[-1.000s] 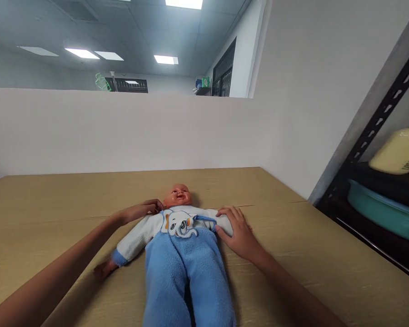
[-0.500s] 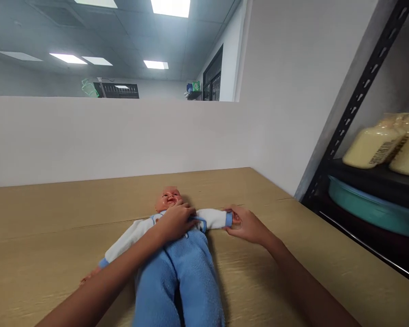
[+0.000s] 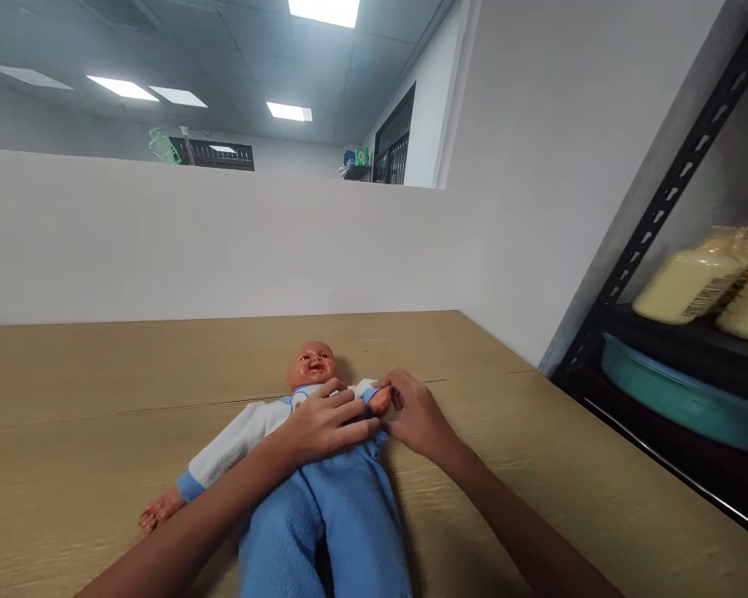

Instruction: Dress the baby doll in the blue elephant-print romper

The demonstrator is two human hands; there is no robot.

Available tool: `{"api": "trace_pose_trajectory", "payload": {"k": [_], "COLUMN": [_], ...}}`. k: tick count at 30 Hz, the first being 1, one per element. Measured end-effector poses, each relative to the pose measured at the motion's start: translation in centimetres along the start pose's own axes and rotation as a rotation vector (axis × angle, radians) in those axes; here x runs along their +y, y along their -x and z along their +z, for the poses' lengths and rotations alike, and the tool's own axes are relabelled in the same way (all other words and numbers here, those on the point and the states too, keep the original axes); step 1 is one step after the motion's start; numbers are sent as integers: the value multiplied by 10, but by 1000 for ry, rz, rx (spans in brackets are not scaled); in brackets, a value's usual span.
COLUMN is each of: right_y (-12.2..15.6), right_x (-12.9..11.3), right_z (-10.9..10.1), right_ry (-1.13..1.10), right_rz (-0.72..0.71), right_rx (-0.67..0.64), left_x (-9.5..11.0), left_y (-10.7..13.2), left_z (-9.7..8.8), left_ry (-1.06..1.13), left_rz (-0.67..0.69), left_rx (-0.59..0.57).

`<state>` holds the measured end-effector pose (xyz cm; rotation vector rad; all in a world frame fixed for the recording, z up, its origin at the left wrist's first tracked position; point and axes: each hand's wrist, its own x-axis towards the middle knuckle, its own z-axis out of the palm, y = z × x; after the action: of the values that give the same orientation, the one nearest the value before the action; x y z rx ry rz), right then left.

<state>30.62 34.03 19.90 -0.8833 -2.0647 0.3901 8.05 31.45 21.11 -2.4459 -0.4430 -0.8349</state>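
Note:
A baby doll [image 3: 349, 507] lies on its back on the wooden table, dressed in a white top with blue cuffs and blue fleece trousers. Its bald head [image 3: 312, 365] points away from me. My left hand [image 3: 333, 422] rests across its chest, fingers stretched and somewhat apart. At the doll's arm on the right side, my right hand [image 3: 415, 415] pinches around the cuff [image 3: 370, 394] and the small plastic hand [image 3: 380, 402]. That sleeve looks bunched and short, partly behind my left fingers. The doll's other arm [image 3: 228, 444] stretches out toward the lower left.
A white half wall [image 3: 224, 241] stands behind the table [image 3: 68, 465]. To the right is a black metal shelf [image 3: 654, 212] with wrapped cream-coloured bottles [image 3: 689, 282] and a teal basin [image 3: 673, 394] below them.
My right hand has moved left toward the doll's chest, bringing the doll's once outstretched arm inward. My left hand has slid slightly down and right, uncovering the doll's chin.

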Motion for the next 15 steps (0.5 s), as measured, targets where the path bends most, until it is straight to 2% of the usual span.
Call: {"api": "trace_pose_trajectory", "payload": {"k": [2,3,7,9,12,15], "right_y": [2,3,9,12,17,20], "right_x": [-3,-3,0,1,2,6], "right_z": [15,20,19,14,17,33], "right_ry": [-34,-58,-199,-309,-608,-1005], "right_rz": [-32,-37,-21,-16,78,346], "right_rx": [-33,-51,-175,-245,-301,-158], "left_x": [1,2,2,-2,-12,-19], "left_y": [-1,-3,-18,-24,-24,-16], "left_z": [-3,-5,-8,-6,-2,3], "left_ry": [113,206,690,907,1051,974], "left_rz": [-78,-165,-697,-894,-986,-927], "left_rx": [46,50,61,91,58,-79]}}
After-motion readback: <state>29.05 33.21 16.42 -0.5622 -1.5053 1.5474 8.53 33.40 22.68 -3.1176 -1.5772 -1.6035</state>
